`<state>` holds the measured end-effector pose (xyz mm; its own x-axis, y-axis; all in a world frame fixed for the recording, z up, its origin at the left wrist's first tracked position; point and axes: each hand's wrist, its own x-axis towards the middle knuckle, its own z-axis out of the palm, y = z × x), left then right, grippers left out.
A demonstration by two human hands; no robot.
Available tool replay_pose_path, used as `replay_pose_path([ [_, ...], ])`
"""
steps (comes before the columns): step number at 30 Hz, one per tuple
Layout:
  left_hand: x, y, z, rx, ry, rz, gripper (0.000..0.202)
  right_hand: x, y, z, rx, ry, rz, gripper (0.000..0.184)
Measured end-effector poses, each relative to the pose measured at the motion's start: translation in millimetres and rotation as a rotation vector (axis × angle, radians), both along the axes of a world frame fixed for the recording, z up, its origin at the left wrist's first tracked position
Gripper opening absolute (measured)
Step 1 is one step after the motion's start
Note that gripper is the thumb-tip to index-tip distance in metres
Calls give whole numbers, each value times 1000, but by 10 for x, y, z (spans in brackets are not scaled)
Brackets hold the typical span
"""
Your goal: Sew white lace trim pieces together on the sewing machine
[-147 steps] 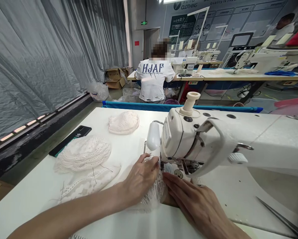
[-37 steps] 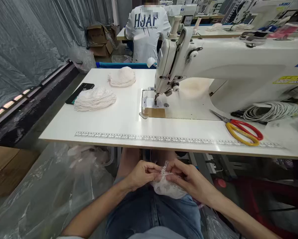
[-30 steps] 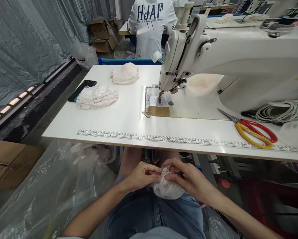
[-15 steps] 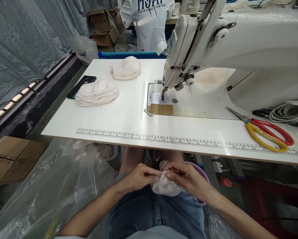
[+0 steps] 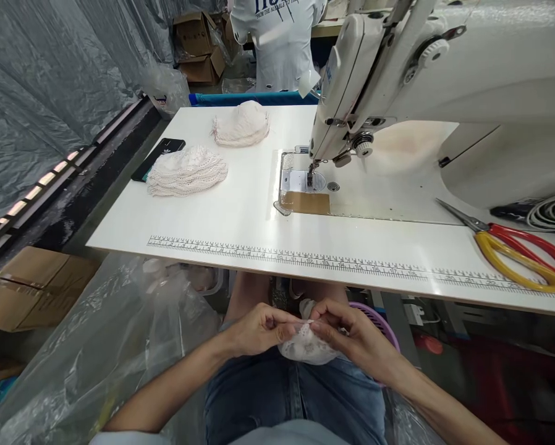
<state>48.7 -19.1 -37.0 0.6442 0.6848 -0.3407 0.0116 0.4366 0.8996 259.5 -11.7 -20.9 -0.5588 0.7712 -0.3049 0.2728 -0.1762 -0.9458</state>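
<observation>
A small white lace piece (image 5: pixel 306 346) rests on my lap over blue jeans, below the table's front edge. My left hand (image 5: pixel 257 329) pinches its left side with curled fingers. My right hand (image 5: pixel 351 335) grips its top right edge, fingers closed on the fabric. Both hands meet over the piece. Above them the white sewing table (image 5: pixel 240 216) carries a printed ruler (image 5: pixel 333 264) along its front edge. The white sewing machine (image 5: pixel 426 80) stands at the right, its needle (image 5: pixel 310 178) over the metal plate.
Two stacks of lace pieces (image 5: pixel 187 171) (image 5: pixel 241 123) and a black phone (image 5: pixel 157 158) lie on the table's left. Red-and-yellow scissors (image 5: pixel 518 247) lie at the right. Clear plastic bag (image 5: pixel 96 358) at my left, cardboard box (image 5: pixel 31 287) beyond it. A person in a white shirt (image 5: pixel 280 37) sits ahead.
4.9 s ago my hands held lace under the needle on the table; now they hold a piece on my lap. Over the last second the view shifted slightly; my fingers keep working the lace edge.
</observation>
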Motion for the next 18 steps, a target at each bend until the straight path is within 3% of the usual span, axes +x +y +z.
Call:
replay_pose_path([
  [5,60,14,112,-5,220,95,33,13,36,53,48,-55,54,23],
  [11,10,136,339,139,314,-93,23,26,61,172,230,-198,182,18],
  [18,-92,151,276,72,301,-178,24,3,128,79,140,-72,259,21],
])
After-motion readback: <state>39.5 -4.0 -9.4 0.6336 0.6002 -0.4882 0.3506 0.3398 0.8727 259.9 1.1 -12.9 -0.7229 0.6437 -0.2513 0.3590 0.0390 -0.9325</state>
